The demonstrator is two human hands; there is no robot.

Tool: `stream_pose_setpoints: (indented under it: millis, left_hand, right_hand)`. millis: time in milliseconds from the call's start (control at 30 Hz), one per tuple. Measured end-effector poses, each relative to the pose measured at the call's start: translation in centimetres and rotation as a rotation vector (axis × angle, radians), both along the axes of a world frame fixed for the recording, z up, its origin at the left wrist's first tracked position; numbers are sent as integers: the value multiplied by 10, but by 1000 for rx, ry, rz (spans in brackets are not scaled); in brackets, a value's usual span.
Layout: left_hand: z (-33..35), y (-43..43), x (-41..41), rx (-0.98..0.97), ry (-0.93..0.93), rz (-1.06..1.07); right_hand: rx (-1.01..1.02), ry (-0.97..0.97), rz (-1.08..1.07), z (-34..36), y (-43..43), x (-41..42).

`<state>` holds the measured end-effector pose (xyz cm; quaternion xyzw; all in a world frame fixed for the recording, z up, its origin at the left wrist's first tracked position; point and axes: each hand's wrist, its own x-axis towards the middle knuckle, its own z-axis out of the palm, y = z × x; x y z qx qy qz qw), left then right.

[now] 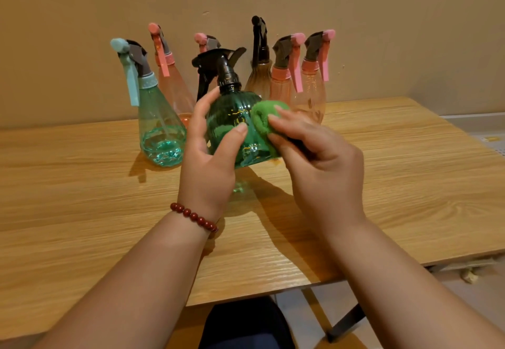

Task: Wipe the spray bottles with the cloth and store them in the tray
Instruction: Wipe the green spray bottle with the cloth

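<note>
Centrally, I see the green spray bottle lifted off the tabletop between both hands — long axis near upright, nozzle far. Left hand grips its left flank; right hand pinches the cloth against its right flank. No tray in view.

Table: set against the wall, with a row of bottles stood along its far edge. The end bottle is placed at the row's left, slightly forward of the rest. Before the row, the held bottle is gripped on its left side by the left hand, and the cloth is pressed to its right side by the right hand.
</note>
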<state>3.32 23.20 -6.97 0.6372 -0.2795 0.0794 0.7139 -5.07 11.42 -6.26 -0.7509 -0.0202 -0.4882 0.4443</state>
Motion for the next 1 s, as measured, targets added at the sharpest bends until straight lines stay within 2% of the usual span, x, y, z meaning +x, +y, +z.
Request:
stream_pose_setpoints:
  millis: [167,367,633,867,1000]
  left_hand:
    - [0,-1,0,31,-25,9]
    - [-3,-3,2,39,3,-22]
    - [-2,-3,0,58,-67,22]
    - [-2,-4,0,72,-63,14]
    - [0,-3,1,9,-20,29]
  right_hand:
    - [-21,2,-49,-13,4,-10]
    - [244,39,21,13,0,10]
    - [73,37,-96,-17,20,-16]
    - [200,44,-32,21,6,19]
    - [141,55,-65,5,17,10]
